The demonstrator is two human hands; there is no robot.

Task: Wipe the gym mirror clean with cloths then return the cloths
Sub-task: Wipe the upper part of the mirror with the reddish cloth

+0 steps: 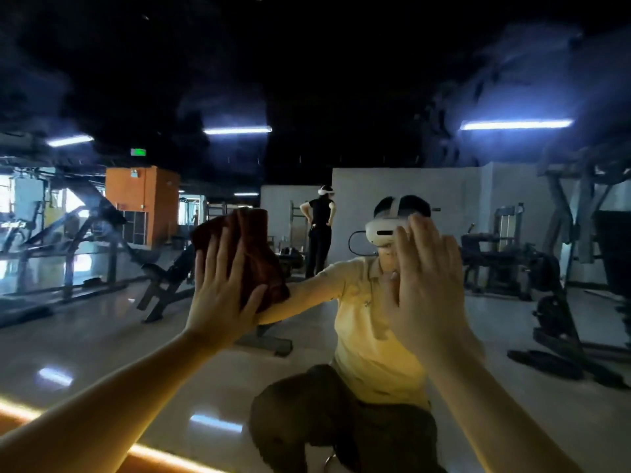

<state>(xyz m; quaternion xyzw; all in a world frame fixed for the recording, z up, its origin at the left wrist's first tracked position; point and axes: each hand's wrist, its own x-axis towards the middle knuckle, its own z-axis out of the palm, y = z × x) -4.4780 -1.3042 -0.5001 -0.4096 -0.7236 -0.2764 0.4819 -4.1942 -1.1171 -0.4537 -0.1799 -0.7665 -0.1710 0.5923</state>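
The gym mirror (pixel 102 353) fills the whole view and reflects the gym and me crouching in a yellow shirt. My left hand (pixel 222 288) is raised left of centre, fingers straight and spread, pressing a dark red cloth (pixel 254 250) flat against the glass. The cloth bunches above and to the right of my fingers. My right hand (pixel 426 281) is raised right of centre, fingers straight and together, palm toward the mirror. I see no cloth under my right hand.
A lit orange strip (pixel 160 454) runs along the mirror's lower left edge. The reflection shows weight benches (pixel 164 271), machines (pixel 546 288) at right, an orange pillar (pixel 143 199), and another person (pixel 319 230) standing far back.
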